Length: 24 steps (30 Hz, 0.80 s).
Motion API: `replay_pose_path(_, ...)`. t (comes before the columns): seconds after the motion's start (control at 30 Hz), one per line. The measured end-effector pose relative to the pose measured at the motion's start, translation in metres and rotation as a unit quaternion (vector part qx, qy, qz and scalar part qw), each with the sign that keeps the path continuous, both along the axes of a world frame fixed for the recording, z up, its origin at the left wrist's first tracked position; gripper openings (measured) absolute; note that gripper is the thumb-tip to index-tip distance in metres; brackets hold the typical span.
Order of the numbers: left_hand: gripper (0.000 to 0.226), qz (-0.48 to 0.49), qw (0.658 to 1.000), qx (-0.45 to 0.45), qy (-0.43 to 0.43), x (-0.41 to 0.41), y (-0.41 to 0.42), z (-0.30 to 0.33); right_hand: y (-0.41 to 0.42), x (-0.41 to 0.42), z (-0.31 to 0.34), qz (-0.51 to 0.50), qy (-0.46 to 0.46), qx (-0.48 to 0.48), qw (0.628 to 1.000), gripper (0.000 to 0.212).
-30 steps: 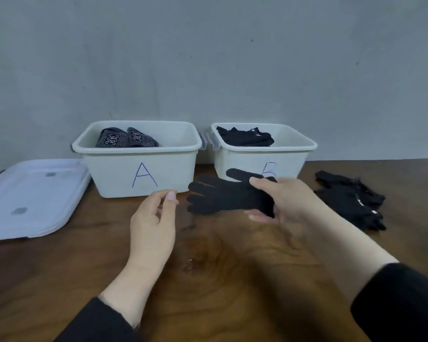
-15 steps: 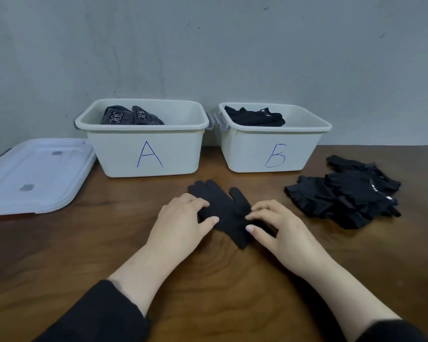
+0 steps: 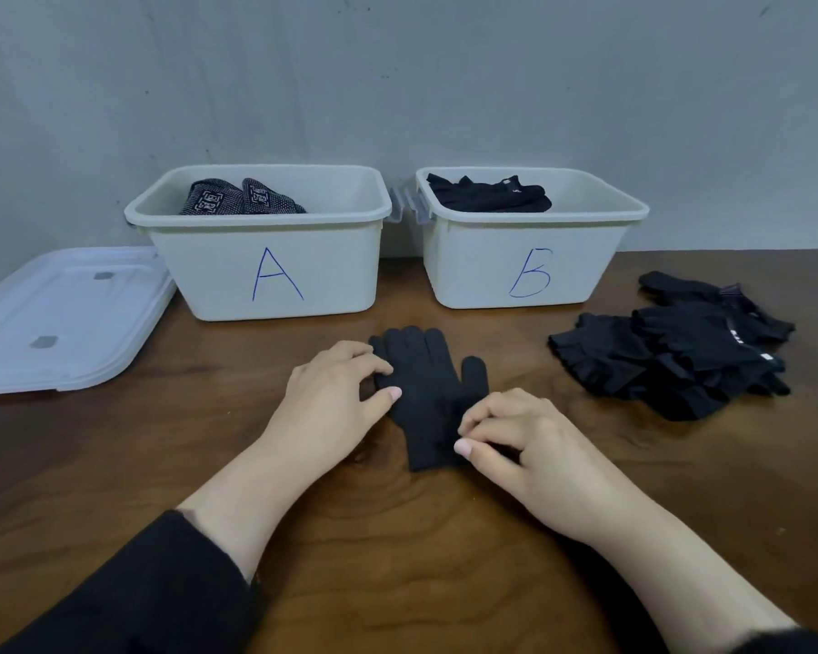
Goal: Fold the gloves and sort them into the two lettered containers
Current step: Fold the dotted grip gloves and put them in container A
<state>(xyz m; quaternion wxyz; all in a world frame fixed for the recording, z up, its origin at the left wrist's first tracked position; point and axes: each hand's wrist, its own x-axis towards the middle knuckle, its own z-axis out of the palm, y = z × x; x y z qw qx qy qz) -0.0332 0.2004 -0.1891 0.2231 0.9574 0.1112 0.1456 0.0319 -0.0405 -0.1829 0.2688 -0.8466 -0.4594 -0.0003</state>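
Observation:
A black glove (image 3: pixel 426 384) lies flat on the wooden table, fingers pointing toward the containers. My left hand (image 3: pixel 336 398) rests at its left edge, fingertips touching the fabric. My right hand (image 3: pixel 520 441) pinches the glove's cuff at its near right corner. Container A (image 3: pixel 275 276) at the back left holds grey patterned gloves (image 3: pixel 237 198). Container B (image 3: pixel 530 271) at the back right holds folded black gloves (image 3: pixel 487 198).
A pile of several black gloves (image 3: pixel 671 351) lies on the table to the right of container B. White lids (image 3: pixel 62 313) are stacked at the far left. A grey wall stands right behind the containers.
The glove came down from mid-air in my right hand onto the table. Both hands now sit at its edges, and it lies straighter than half a second ago.

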Motion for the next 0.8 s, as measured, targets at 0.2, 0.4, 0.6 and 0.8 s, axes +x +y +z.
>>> replay_pose_path(0.2, 0.034, -0.068, 0.995, 0.064, 0.039, -0.003, -0.015, 0.001, -0.003, 0.004, 0.0, -0.016, 0.003, 0.016, 1.0, 0.025)
replay_pose_path(0.4, 0.02, -0.074, 0.993, 0.022, -0.09, 0.015, -0.05, 0.014, -0.058, 0.042, 0.014, -0.191, -0.037, 0.207, 0.959, 0.017)
replay_pose_path(0.6, 0.038, -0.16, 0.982, 0.028, -0.098, 0.068, -0.141, 0.028, -0.159, 0.11, 0.004, -0.449, -0.042, 0.228, 0.863, 0.019)
replay_pose_path(0.8, 0.043, -0.186, 0.977, 0.017, -0.101, 0.109, -0.198, 0.022, -0.206, 0.174, -0.006, -0.498, 0.016, 0.172, 0.85, 0.034)
